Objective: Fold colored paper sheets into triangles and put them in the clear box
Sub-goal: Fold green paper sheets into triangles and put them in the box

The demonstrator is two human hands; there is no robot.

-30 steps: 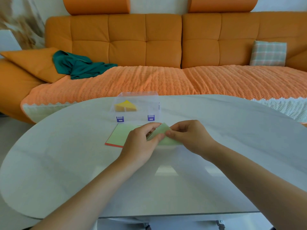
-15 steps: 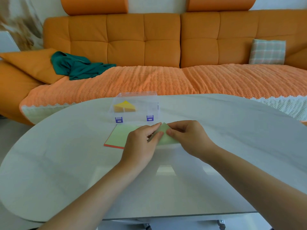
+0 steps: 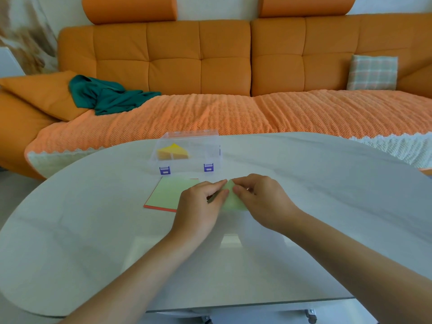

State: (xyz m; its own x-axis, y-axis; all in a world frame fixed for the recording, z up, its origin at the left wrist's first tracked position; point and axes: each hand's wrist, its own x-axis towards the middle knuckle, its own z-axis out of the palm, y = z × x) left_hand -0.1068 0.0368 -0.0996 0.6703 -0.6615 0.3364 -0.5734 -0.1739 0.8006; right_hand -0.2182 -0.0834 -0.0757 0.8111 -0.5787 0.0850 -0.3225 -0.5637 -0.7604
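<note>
Big and orange, a sofa [image 3: 210,61] fills the back of the room in the head view. A dark green cloth [image 3: 105,97] lies bunched on its left side, partly on an orange pillow [image 3: 44,94]. A small checked pillow [image 3: 372,72] leans at the far right. A bumpy orange blanket [image 3: 304,111] covers the seat.

In front of the sofa is a pale, shiny, rounded tabletop [image 3: 93,242]. The clear box [image 3: 187,150] sits near its far edge, with two purple clips [image 3: 164,170] on its front. Inside the box, on the left, lies a yellow paper triangle [image 3: 173,152].

Just in front of the box, a stack of flat paper sheets [image 3: 168,194] lies on the tabletop. The top sheet is light green, and a red edge peeks out from under it.

Both hands meet just to the right of the stack. Between them is a light green folded paper [image 3: 231,199], shaped like a triangle with its point facing the box. The left hand [image 3: 198,211] has its fingers curled and pinches the left side of the paper with thumb and first finger. It covers the near right corner of the stack. The right hand [image 3: 264,202] is curled too and pinches the right side of the paper near the point. The paper is low, at the tabletop.
</note>
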